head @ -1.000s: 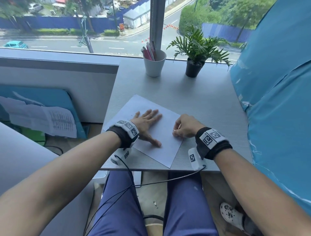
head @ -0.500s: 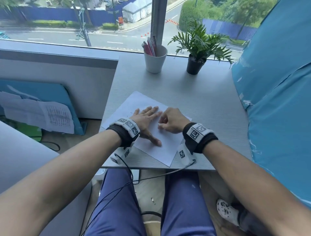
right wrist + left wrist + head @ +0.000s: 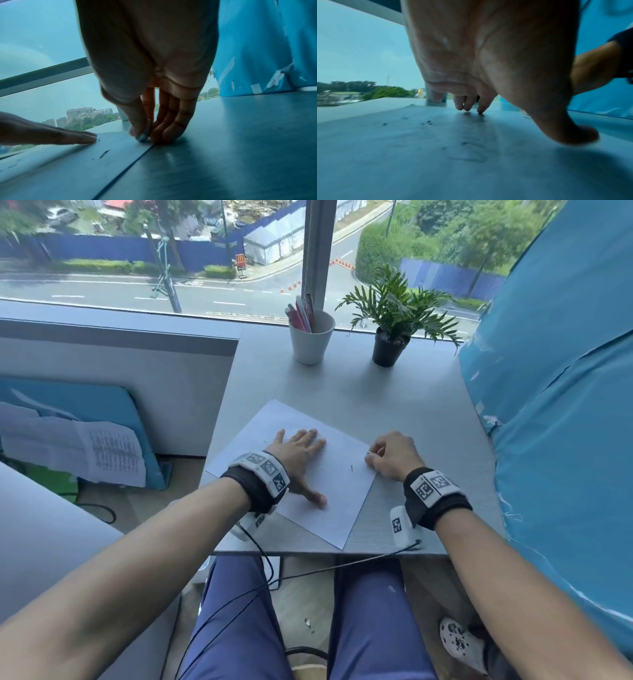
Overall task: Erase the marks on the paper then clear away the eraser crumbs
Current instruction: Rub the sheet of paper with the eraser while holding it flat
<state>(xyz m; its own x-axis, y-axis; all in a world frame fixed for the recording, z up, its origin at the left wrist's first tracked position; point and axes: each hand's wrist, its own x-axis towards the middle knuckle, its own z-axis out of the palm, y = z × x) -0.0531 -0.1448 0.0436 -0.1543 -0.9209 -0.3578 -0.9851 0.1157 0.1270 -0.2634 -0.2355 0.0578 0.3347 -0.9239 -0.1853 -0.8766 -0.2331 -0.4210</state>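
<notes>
Desk (image 3: 394, 405), left hand (image 3: 298, 453) flat on paper (image 3: 342, 508), right hand (image 3: 394, 457) pinching eraser (image 3: 143, 136)

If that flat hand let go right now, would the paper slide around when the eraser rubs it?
Probably yes. The paper is one thin loose sheet on a smooth grey desk, so it looks light and apt to slide. The left hand lies spread flat on it, likely to pin it. The right hand pinches the eraser at the sheet's edge, where rubbing could crumple it.
</notes>
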